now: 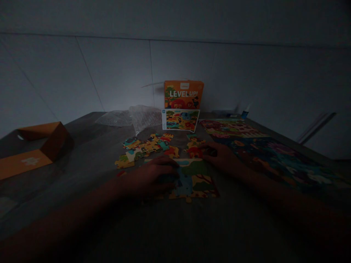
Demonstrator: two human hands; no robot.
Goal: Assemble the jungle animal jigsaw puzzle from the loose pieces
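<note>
In dim light, my left hand [157, 173] lies over the left part of a partly joined jigsaw puzzle [189, 184], its fingers stretched out and slightly bent. The puzzle shows a blue animal and green trees; my hand covers part of it. My right hand [216, 153] is just beyond the puzzle's far right corner, with thumb and forefinger at the right edge of a puzzle piece with a red lion [194, 152]. Other loose puzzle pieces [149, 146] lie in a heap beyond my left hand.
An orange "LEVEL UP!" box [183, 95] stands at the back, with a picture card [181, 119] leaning before it. Clear plastic bags [144, 117] lie left of them. An open orange box part [49, 142] is far left. Completed-looking colourful puzzles [274, 157] cover the table's right side.
</note>
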